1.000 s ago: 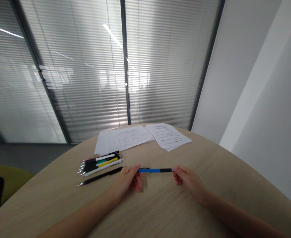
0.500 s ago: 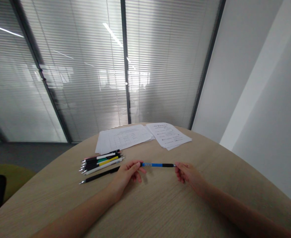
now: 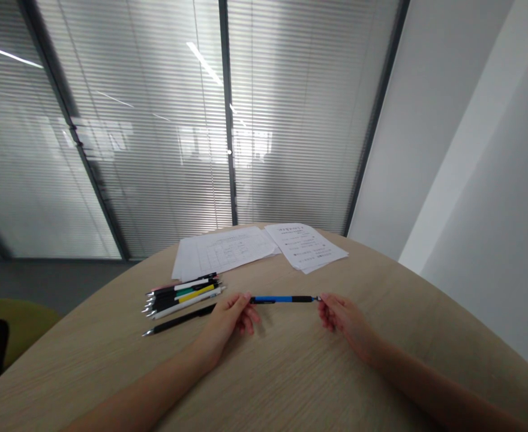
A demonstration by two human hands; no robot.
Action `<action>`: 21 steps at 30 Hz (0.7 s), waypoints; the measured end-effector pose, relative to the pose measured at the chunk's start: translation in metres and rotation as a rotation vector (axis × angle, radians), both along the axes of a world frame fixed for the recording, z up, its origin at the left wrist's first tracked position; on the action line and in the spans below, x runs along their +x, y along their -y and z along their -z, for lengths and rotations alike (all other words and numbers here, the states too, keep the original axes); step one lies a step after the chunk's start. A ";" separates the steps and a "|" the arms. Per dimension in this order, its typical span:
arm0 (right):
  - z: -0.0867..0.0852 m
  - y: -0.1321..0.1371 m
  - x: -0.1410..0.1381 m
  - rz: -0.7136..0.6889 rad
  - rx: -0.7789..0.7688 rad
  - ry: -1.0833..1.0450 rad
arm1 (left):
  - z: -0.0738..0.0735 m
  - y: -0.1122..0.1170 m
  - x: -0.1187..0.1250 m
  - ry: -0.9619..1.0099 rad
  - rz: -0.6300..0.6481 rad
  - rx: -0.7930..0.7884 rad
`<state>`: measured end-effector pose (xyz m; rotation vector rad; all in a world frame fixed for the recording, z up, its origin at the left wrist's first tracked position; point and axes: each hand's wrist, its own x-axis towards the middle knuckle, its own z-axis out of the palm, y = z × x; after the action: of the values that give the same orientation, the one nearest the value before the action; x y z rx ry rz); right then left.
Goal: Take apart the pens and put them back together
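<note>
A blue pen [image 3: 279, 299] with a black grip lies level between my two hands, just over the table. My left hand [image 3: 232, 315] pinches its rear end between thumb and fingers. At the other end, my right hand [image 3: 342, 318] has its fingertips closed on the pen's small metal tip [image 3: 318, 298]. A short, thin stretch shows between the black grip and that tip. Beside my left hand lies a black pen [image 3: 178, 320], its rear end hidden behind the hand.
Several pens [image 3: 183, 295] in white, black, yellow and green lie bunched on the left of the wooden table [image 3: 286, 372]. Printed sheets [image 3: 223, 251] and more papers [image 3: 306, 246] rest at the back. A green chair [image 3: 25, 330] stands at the left.
My left hand has shifted slightly left with the pen, while my right hand has hardly moved. A thin gap has opened between the grip and the tip. The pen's body has turned.
</note>
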<state>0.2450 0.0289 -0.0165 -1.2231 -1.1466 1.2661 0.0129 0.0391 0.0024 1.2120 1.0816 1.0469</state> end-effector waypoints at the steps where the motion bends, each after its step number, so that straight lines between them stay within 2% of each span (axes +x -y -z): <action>1: 0.000 0.000 0.000 0.005 -0.002 -0.008 | 0.000 0.000 0.000 0.008 -0.009 0.002; 13: -0.003 0.001 0.000 0.031 -0.004 -0.056 | -0.007 0.004 0.000 0.116 -0.128 0.010; 21: 0.001 0.001 0.002 0.119 0.032 -0.083 | -0.002 -0.002 -0.002 0.232 -0.211 0.009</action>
<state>0.2471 0.0282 -0.0173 -1.1865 -1.0161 1.1938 0.0105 0.0413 0.0047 0.9700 1.0378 1.3206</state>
